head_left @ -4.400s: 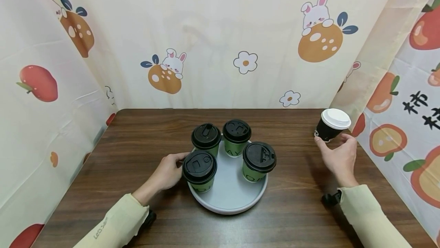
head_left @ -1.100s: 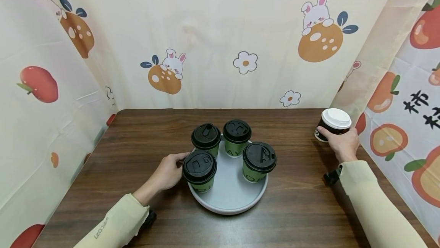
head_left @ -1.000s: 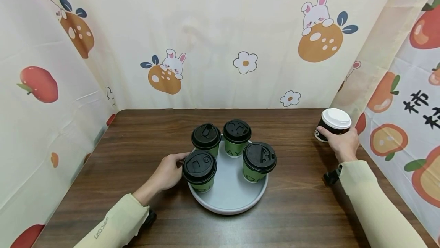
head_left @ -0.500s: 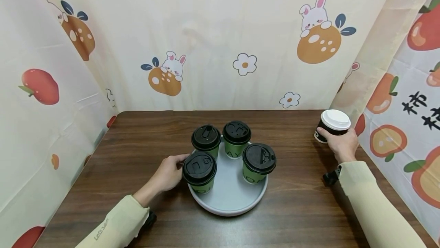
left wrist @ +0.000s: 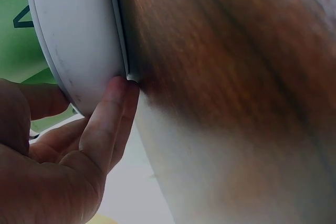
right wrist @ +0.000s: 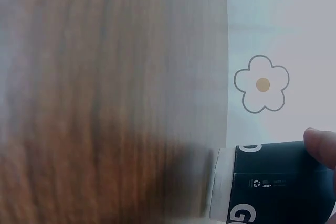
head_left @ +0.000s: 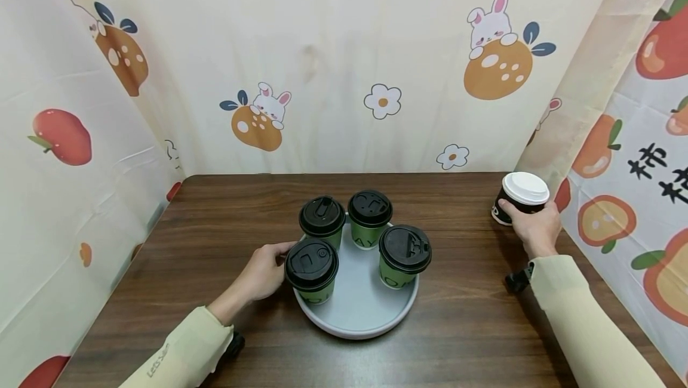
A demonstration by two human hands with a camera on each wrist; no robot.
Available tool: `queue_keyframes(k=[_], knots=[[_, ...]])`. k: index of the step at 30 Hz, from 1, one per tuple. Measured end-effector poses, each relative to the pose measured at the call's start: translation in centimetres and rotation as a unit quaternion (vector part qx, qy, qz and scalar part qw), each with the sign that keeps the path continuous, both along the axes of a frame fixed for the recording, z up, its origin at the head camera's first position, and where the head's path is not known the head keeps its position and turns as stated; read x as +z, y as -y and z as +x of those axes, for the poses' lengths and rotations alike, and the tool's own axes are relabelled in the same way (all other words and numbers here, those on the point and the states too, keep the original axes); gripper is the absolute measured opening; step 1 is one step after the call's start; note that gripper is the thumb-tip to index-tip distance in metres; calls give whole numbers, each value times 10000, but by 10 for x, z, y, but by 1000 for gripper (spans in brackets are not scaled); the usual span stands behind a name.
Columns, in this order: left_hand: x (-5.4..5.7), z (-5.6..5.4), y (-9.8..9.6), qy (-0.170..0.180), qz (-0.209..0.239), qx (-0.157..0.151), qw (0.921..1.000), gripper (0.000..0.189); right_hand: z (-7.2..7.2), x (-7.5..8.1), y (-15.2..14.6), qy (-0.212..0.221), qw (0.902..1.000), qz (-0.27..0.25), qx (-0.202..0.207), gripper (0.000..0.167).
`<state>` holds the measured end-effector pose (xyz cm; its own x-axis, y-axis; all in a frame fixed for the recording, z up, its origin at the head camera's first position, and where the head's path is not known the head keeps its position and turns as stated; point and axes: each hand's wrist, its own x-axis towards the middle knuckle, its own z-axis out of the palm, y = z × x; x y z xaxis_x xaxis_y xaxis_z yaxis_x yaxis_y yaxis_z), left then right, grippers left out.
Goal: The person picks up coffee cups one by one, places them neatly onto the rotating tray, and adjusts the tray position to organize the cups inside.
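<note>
My left hand (head_left: 261, 271) grips the left rim of a round grey tray (head_left: 357, 319). In the left wrist view the thumb lies at the tray's upper edge and the fingertips (left wrist: 116, 88) press its side near the underside. Several green paper cups with black lids stand upright on the tray, the nearest cup (head_left: 312, 270) beside that hand and another cup (head_left: 404, 256) at the right. At the table's far right, my right hand (head_left: 537, 228) holds a black paper cup (head_left: 520, 198) with a white lid, thumb on its side. Its other fingers are mostly hidden.
The brown wooden table (head_left: 451, 322) ends at a printed fabric backdrop (head_left: 333, 36) behind and at both sides. The right-hand backdrop (head_left: 618, 245) hangs close to the black cup. Two more green cups, including a rear cup (head_left: 371, 218), stand toward the tray's back.
Since the oldest frame, my right hand has shifted from the black cup's base to higher on its side, and the cup stands straighter. My left hand and the tray look unmoved.
</note>
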<state>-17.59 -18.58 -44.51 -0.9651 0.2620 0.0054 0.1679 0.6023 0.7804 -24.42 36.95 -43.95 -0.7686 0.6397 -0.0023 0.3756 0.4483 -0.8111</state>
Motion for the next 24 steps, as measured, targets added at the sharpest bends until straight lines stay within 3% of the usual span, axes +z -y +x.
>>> queue_keyframes(k=[24], knots=[[0,0,0,-68,-2,-8,10000,35,29,13,26,-259,9995,121,154,104]])
